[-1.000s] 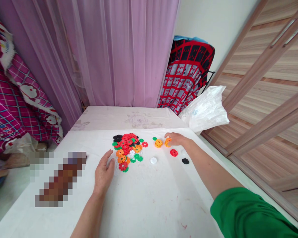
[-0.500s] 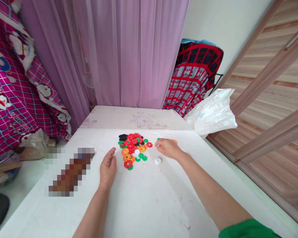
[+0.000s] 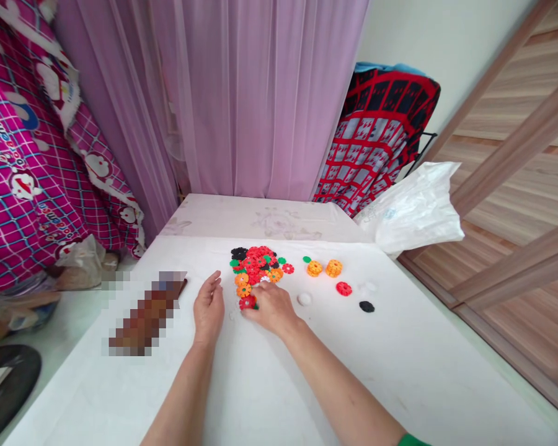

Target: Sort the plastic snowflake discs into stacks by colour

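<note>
A pile of small flower-shaped plastic discs (image 3: 255,267) in red, orange, green, black and white lies on the white table (image 3: 279,371). My right hand (image 3: 270,306) rests on the near edge of the pile, fingers curled over a red disc (image 3: 247,302). My left hand (image 3: 209,308) lies just left of the pile, palm turned inward, fingers loosely apart, holding nothing. To the right of the pile sit two small orange stacks (image 3: 324,268), a red disc (image 3: 343,288), a black disc (image 3: 366,306), a white disc (image 3: 304,299) and a green one (image 3: 307,259).
A blurred-out dark object (image 3: 146,311) lies on the table's left side. A white plastic bag (image 3: 411,209) sits at the back right corner. Pink curtains, patterned blankets and a red checked cloth (image 3: 376,136) stand behind; wooden panels are on the right.
My right hand moved from the orange stacks at the right across to the near edge of the pile. My left hand stayed put. The camera shifted slightly left.
</note>
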Demonstrator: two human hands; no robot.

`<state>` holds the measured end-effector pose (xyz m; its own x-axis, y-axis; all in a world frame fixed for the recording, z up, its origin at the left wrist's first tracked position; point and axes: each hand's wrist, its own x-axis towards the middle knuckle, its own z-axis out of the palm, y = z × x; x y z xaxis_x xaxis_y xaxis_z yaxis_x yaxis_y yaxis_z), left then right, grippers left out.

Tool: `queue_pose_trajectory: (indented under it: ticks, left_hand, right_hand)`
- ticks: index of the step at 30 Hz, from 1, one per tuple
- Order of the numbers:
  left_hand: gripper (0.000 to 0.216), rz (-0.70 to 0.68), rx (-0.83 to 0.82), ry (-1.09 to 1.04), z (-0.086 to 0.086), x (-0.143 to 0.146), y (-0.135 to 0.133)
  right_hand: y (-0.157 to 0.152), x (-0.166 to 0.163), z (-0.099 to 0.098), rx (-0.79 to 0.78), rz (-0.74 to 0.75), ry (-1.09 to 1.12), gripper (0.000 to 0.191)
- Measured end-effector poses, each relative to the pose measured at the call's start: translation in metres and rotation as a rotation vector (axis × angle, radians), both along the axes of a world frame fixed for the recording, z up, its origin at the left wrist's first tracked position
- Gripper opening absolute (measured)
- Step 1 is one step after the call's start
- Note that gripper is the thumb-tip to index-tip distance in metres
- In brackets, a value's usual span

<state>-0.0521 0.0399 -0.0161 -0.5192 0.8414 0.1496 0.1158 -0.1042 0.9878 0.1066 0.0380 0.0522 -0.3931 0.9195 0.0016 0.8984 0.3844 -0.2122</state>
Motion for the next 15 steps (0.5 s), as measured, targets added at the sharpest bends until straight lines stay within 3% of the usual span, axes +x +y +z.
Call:
queue_pose_trajectory:
  ticks: [6, 9, 12, 15]
  left_hand:
    - [0.035, -0.007, -0.022, 0.03, 0.006, 0.0, -0.001]
    - [0.036, -0.018, -0.043, 0.048, 0.006, -0.001, -0.002]
    - [0.038, -0.018, -0.062, 0.076, 0.005, -0.001, -0.003]
    - [0.037, -0.012, -0.071, 0.097, 0.007, -0.001, -0.004]
  right_hand:
    - [0.003, -0.016, 0.0, -0.006, -0.038, -0.04, 0.033]
    - [0.002, -0.008, 0.005, 0.012, -0.025, -0.019, 0.031]
    - [0.001, 0.026, 0.012, 0.031, -0.116, 0.034, 0.028]
    - [0.004, 0.085, 0.019, 0.062, -0.301, 0.045, 0.029]
